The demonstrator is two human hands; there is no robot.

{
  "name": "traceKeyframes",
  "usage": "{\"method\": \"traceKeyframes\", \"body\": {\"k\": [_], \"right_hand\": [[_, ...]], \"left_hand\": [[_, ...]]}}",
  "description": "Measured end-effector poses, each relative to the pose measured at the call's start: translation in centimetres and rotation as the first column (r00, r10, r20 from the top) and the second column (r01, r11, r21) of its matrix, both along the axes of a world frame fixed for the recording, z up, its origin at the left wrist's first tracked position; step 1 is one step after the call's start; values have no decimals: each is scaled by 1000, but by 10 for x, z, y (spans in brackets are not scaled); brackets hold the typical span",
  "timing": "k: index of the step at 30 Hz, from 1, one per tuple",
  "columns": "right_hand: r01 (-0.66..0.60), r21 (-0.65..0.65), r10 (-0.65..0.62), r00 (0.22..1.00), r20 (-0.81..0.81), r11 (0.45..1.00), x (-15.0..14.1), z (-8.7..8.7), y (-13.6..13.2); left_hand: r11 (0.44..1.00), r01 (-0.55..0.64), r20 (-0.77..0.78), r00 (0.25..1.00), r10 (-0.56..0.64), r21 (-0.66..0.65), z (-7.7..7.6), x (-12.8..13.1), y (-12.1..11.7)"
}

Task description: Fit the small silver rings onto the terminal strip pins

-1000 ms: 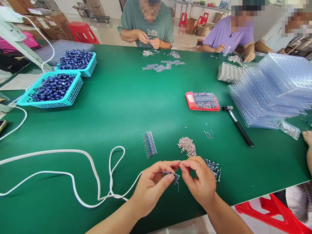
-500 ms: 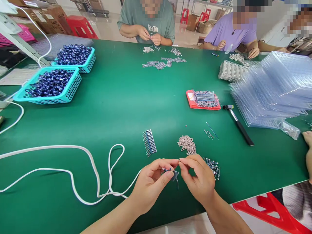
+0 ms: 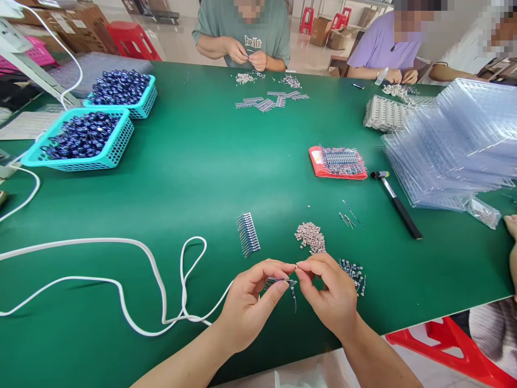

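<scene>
My left hand [image 3: 251, 304] is closed on a strip of small circuit boards [image 3: 290, 282] with thin wire leads. One piece hangs from it below the thumb. My right hand [image 3: 333, 296] pinches something tiny where its fingertips meet my left fingertips; its kind is too small to make out. Just beyond the hands lies a heap of small pinkish round parts [image 3: 310, 237]. A similar blue-and-white strip with wire leads [image 3: 249, 235] rests on the green table [image 3: 194, 183] to its left. Loose little boards with leads [image 3: 357, 275] are piled beside my right hand, partly hidden by it.
White cable [image 3: 139, 245] loops across the left side. Two turquoise baskets [image 3: 115, 153] hold shiny dark blue parts. A hammer [image 3: 398, 206], a red packet [image 3: 340, 175] carrying board strips, and stacked clear plastic trays [image 3: 448, 145] stand right. Co-workers sit across the table.
My hands stay almost in place, and the strip in my left hand has tilted flatter. Across the table, the co-worker in purple has brought both hands together near a pile of parts.
</scene>
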State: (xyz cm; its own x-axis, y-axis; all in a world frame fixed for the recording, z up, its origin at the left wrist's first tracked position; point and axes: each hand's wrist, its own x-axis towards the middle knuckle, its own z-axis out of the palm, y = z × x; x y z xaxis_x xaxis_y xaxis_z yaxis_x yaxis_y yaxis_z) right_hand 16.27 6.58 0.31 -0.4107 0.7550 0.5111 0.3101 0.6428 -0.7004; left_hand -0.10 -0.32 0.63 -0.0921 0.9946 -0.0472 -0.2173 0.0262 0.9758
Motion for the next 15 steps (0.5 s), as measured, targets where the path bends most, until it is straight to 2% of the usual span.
{"method": "traceKeyframes", "body": {"k": [5, 10, 15], "right_hand": [[2, 6, -2, 1000, -12, 1000, 0, 1, 0], [29, 109, -36, 997, 63, 994, 0, 1, 0], [33, 158, -52, 992, 119, 987, 1, -1, 2]], "left_hand": [[999, -4, 44, 999, 5, -35, 2, 0, 2], [998, 4, 84, 996, 2, -65, 3, 0, 3], [999, -18, -46, 999, 16, -29, 1, 1, 1]]}}
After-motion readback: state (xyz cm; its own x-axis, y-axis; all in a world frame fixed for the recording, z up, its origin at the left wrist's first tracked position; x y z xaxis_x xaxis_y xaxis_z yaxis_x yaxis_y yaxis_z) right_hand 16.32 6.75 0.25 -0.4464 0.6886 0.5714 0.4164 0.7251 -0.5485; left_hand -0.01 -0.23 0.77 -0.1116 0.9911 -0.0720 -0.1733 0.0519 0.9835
